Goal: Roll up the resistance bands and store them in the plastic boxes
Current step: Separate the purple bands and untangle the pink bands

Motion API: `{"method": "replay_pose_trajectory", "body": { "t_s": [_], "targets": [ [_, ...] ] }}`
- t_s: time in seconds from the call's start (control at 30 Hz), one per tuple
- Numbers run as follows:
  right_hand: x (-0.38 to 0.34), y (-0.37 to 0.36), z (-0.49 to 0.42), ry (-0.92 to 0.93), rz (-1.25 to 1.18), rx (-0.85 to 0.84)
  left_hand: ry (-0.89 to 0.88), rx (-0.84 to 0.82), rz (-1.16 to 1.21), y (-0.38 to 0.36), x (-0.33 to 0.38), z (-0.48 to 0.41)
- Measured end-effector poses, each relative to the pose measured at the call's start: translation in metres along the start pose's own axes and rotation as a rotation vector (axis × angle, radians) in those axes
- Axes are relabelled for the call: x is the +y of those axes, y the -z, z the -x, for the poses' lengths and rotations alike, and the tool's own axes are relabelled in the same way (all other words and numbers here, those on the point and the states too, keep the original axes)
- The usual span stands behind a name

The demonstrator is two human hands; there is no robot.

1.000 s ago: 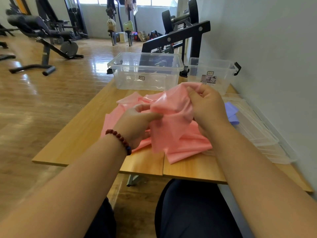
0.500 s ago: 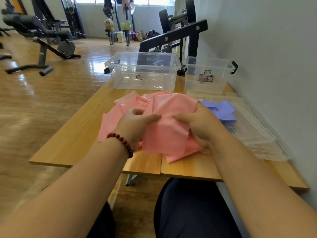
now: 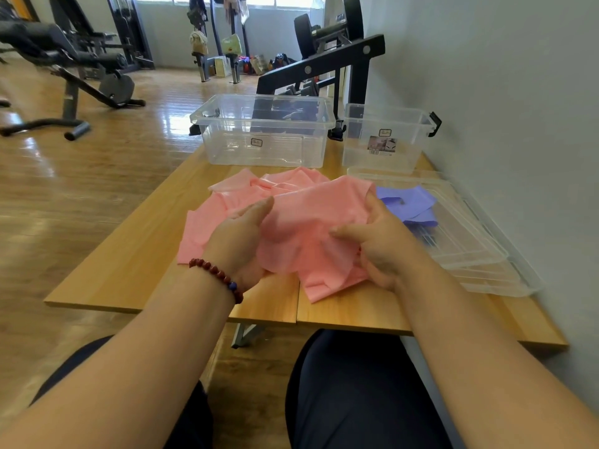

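A pink resistance band (image 3: 311, 215) lies crumpled in a loose heap on the wooden table (image 3: 129, 251). My left hand (image 3: 240, 238) grips its left fold, thumb on top. My right hand (image 3: 379, 241) holds the right fold, thumb pressed onto the sheet and fingers tucked under it. A purple resistance band (image 3: 405, 202) lies to the right, partly on clear box lids (image 3: 470, 251). Two empty clear plastic boxes stand at the table's far edge: a large box (image 3: 262, 134) and a smaller box (image 3: 385, 140) with a black latch.
A grey wall (image 3: 518, 124) runs along the table's right side. A black dumbbell rack (image 3: 324, 63) stands behind the boxes. Gym benches and machines (image 3: 64, 59) fill the wooden floor to the left. My dark-trousered legs sit under the table's near edge.
Both hands have lowered the pink band from a raised hold down onto the heap on the table. My right hand has shifted from the band's top edge to its right fold.
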State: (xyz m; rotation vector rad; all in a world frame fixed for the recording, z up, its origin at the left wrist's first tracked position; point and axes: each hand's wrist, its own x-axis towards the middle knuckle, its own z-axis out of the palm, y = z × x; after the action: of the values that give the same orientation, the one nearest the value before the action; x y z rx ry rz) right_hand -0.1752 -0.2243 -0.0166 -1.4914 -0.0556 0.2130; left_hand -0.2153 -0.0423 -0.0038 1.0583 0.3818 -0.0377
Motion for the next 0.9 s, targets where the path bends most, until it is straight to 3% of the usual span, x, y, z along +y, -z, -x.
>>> {"method": "replay_pose_trajectory", "body": {
  "t_s": [0.13,0.23,0.37,0.53,0.63,0.8,0.9],
  "targets": [
    [-0.008,0.005,0.007,0.096,0.040,0.199,-0.084,-0.031,-0.130,0.003,-0.002,0.003],
    [-0.011,0.009,0.012,0.209,0.154,0.318,-0.186,0.051,-0.199,0.003,-0.004,0.009],
    [-0.010,0.013,0.016,0.309,0.170,0.331,-0.382,0.108,-0.395,0.000,-0.001,0.012],
    [-0.013,0.020,0.019,0.253,0.124,0.231,-0.421,-0.054,-0.505,0.002,0.004,0.013],
    [-0.015,0.024,0.020,0.309,0.164,0.269,-0.484,-0.020,-0.617,0.003,0.003,0.013],
    [-0.013,0.022,0.028,0.478,0.342,0.307,-0.547,0.008,-0.629,0.000,-0.003,0.017],
    [-0.007,0.022,0.029,0.518,0.381,0.344,-0.545,-0.005,-0.520,-0.003,-0.007,0.020]
  ]
}}
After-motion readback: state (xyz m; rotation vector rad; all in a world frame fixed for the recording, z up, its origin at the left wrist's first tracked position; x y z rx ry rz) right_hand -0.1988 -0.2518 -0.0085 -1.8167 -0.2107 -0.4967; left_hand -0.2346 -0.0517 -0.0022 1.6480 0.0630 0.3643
